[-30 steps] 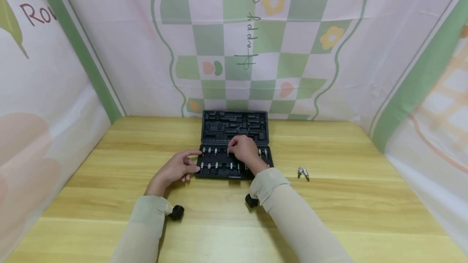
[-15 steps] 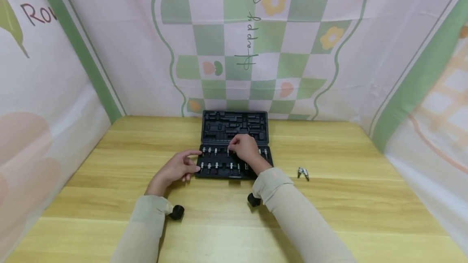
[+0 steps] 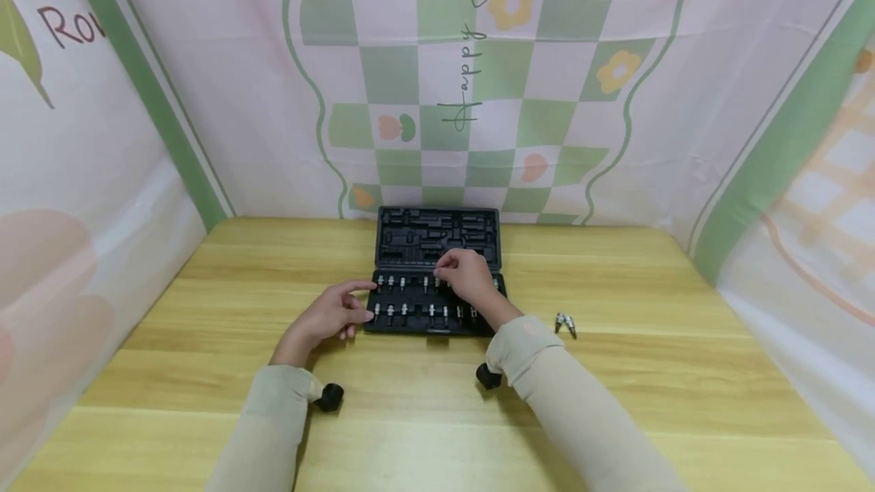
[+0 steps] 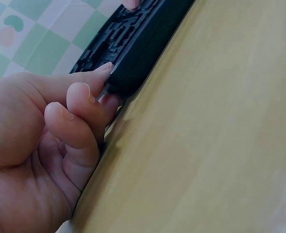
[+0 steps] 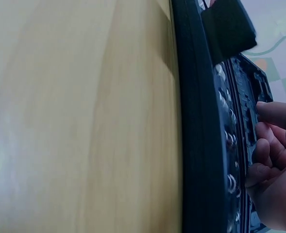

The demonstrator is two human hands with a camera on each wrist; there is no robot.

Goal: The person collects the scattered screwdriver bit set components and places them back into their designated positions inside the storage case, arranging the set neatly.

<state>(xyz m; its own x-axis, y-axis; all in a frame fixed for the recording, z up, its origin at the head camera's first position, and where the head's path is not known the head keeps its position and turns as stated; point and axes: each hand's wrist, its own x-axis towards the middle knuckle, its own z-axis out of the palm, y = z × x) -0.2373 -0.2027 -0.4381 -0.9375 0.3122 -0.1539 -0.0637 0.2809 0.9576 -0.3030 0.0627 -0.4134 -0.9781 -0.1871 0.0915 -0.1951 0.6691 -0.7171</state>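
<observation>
- black case (image 3: 414, 298) lies open on the wooden table (image 3: 403, 431), in front of the person and near the back edge; its lid (image 3: 403, 228) is folded back toward the cloth wall and shows moulded recesses.
- the tray part of the case bears small metal bits (image 3: 431, 313) in two rows, one near the hinge and one near the front; in both rows the three at the left stand a little apart from the next.
- left hand (image 3: 331, 316) is at the left edge of the case: forefinger and thumb reach out and touch that edge, the other fingers loosely bent; it does not wrap round the case.
- right hand (image 3: 468, 279) is over the hinge-side row, thumb and forefinger brought together just beside one of the bits; i cannot tell whether they grasp a bit, and the right wrist view shows the fingers curled above the tray without settling it.
- two loose bits (image 3: 570, 324) lie on the table to the right of the case, just beside each other.
- each light sleeve (image 3: 270, 420) has a black block (image 3: 331, 398) at the cuff.
- the cloth wall (image 3: 447, 67) behind carries green and white checks, flowers and sideways lettering.
</observation>
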